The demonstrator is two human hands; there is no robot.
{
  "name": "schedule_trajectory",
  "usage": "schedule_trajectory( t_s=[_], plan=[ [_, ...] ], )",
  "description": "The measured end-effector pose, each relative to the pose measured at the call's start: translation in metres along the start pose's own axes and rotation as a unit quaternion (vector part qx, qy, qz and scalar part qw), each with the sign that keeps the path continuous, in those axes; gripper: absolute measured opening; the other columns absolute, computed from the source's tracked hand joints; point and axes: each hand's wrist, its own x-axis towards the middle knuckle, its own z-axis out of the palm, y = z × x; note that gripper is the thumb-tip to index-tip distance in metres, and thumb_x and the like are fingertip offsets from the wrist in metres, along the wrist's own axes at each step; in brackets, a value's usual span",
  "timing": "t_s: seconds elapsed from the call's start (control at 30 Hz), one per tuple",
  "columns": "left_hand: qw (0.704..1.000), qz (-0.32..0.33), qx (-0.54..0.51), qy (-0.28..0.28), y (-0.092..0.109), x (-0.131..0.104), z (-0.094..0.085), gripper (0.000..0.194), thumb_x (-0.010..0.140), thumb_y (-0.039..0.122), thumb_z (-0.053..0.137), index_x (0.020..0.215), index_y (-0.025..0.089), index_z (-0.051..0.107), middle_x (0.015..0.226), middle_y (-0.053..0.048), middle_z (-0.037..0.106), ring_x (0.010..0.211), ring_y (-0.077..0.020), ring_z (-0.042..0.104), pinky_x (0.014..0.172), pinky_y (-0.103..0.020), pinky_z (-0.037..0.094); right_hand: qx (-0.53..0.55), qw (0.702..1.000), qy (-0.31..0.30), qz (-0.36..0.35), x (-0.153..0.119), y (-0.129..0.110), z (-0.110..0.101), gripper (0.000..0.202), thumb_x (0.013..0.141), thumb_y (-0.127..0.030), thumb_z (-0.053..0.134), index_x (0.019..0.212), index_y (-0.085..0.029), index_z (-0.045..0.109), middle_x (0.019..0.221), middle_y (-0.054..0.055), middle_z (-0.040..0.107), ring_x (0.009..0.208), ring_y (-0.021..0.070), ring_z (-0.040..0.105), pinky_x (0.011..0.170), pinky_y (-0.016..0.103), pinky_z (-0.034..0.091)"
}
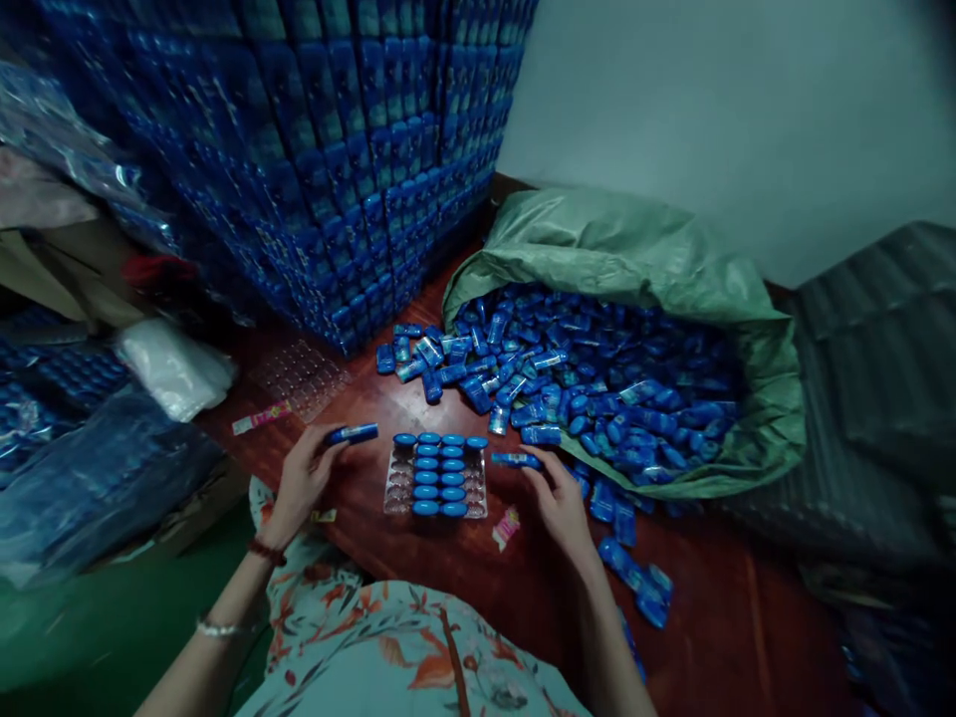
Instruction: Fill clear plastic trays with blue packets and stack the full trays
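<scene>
My left hand (309, 472) pinches a small blue bottle (354, 433) left of a clear plastic tray (386, 495). A second blue bottle (515, 459), of the same sort, is held between the fingers of my right hand (555, 492) on the tray's other side. Blue bottles (439, 465) stand upright in the tray, showing oval ends. They fill the two middle columns and the far row, while clear pockets show down both sides. Neither held bottle touches the tray.
A green sack (642, 239) spills many loose blue bottles (515, 383) onto the reddish table (448, 558). Stacked packs of blue bottles (329, 169) rise behind. Left lie an unfilled clear tray (303, 378) and a pink wrapper (261, 417); grey stacked trays (888, 339) stand right.
</scene>
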Motion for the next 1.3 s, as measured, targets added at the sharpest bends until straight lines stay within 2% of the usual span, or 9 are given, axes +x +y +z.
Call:
schedule_trajectory(
  t_s=[0.13, 0.27, 0.43, 0.53, 0.63, 0.9, 0.97, 1.13, 1.3],
  plan=[
    [0.999, -0.011, 0.020, -0.038, 0.012, -0.029, 0.009, 0.025, 0.085, 0.035, 0.048, 0.105, 0.021, 0.052, 0.098, -0.005, 0.061, 0.090, -0.0200, 0.059, 0.080, -0.032, 0.049, -0.011, 1.000, -0.014, -0.008, -0.013, -0.003, 0.024, 0.026, 0.086, -0.033, 0.048, 0.108, -0.022, 0.057, 0.102, 0.006, 0.064, 0.092, 0.0195, 0.061, 0.084, 0.035, 0.047],
    [0.993, 0.068, 0.034, -0.086, 0.018, -0.024, 0.030, 0.020, 0.089, 0.023, 0.040, 0.103, 0.020, 0.054, 0.095, -0.006, 0.059, 0.089, -0.0178, 0.058, 0.080, -0.031, 0.049, -0.025, 0.991, -0.075, -0.107, -0.002, -0.010, 0.039, 0.024, 0.091, -0.025, 0.041, 0.108, -0.022, 0.057, 0.104, 0.007, 0.061, 0.099, 0.0182, 0.058, 0.087, 0.033, 0.047],
    [0.969, 0.173, 0.080, -0.157, 0.018, -0.011, 0.036, 0.034, 0.088, 0.013, 0.033, 0.112, 0.020, 0.055, 0.102, -0.008, 0.056, 0.093, -0.0170, 0.054, 0.080, -0.030, 0.048, -0.125, 0.967, -0.160, -0.152, 0.007, -0.019, 0.031, 0.027, 0.091, -0.018, 0.037, 0.109, -0.022, 0.056, 0.103, 0.007, 0.060, 0.097, 0.0184, 0.057, 0.085, 0.033, 0.047],
    [0.953, 0.212, 0.100, -0.193, 0.022, -0.002, 0.032, 0.031, 0.090, 0.016, 0.032, 0.109, 0.018, 0.057, 0.096, -0.007, 0.057, 0.085, -0.0167, 0.054, 0.076, -0.030, 0.048, -0.181, 0.953, -0.195, -0.144, 0.009, -0.028, 0.025, 0.025, 0.089, -0.014, 0.038, 0.103, -0.022, 0.058, 0.096, 0.005, 0.060, 0.087, 0.0165, 0.058, 0.076, 0.028, 0.046],
    [0.934, 0.243, 0.110, -0.239, 0.028, 0.006, 0.028, 0.030, 0.091, 0.016, 0.033, 0.108, 0.019, 0.057, 0.099, -0.007, 0.058, 0.088, -0.0179, 0.054, 0.081, -0.032, 0.047, -0.254, 0.935, -0.218, -0.120, 0.007, -0.042, 0.024, 0.023, 0.089, -0.013, 0.039, 0.097, -0.022, 0.058, 0.090, 0.004, 0.059, 0.081, 0.0161, 0.057, 0.070, 0.025, 0.044],
    [0.905, 0.272, 0.114, -0.305, 0.037, 0.018, 0.036, 0.028, 0.087, 0.010, 0.040, 0.107, 0.022, 0.056, 0.105, -0.008, 0.057, 0.095, -0.0187, 0.054, 0.085, -0.033, 0.046, -0.368, 0.894, -0.246, -0.066, -0.003, -0.066, 0.034, 0.033, 0.085, -0.002, 0.036, 0.103, -0.021, 0.056, 0.101, 0.008, 0.058, 0.087, 0.0186, 0.056, 0.075, 0.028, 0.041],
    [0.902, 0.267, 0.118, -0.317, 0.039, 0.024, 0.040, 0.029, 0.087, 0.010, 0.040, 0.109, 0.022, 0.056, 0.106, -0.008, 0.057, 0.095, -0.0183, 0.054, 0.084, -0.032, 0.046, -0.362, 0.900, -0.237, -0.060, -0.002, -0.062, 0.034, 0.031, 0.085, -0.003, 0.036, 0.103, -0.020, 0.055, 0.101, 0.008, 0.057, 0.087, 0.0191, 0.055, 0.074, 0.029, 0.042],
    [0.906, 0.262, 0.129, -0.307, 0.039, 0.033, 0.046, 0.029, 0.090, 0.012, 0.034, 0.109, 0.019, 0.055, 0.097, -0.008, 0.056, 0.091, -0.0173, 0.055, 0.080, -0.029, 0.046, -0.277, 0.945, -0.167, -0.048, -0.002, -0.043, 0.030, 0.020, 0.089, -0.014, 0.040, 0.102, -0.020, 0.055, 0.095, 0.007, 0.057, 0.086, 0.0186, 0.056, 0.073, 0.027, 0.043],
    [0.896, 0.292, 0.149, -0.300, 0.036, 0.022, 0.042, 0.024, 0.090, 0.014, 0.037, 0.108, 0.017, 0.054, 0.099, -0.009, 0.055, 0.089, -0.0180, 0.052, 0.080, -0.031, 0.045, -0.201, 0.962, -0.174, -0.055, -0.002, -0.034, 0.023, 0.018, 0.088, -0.016, 0.043, 0.099, -0.021, 0.057, 0.092, 0.005, 0.057, 0.081, 0.0161, 0.057, 0.069, 0.025, 0.043]
  ],
)
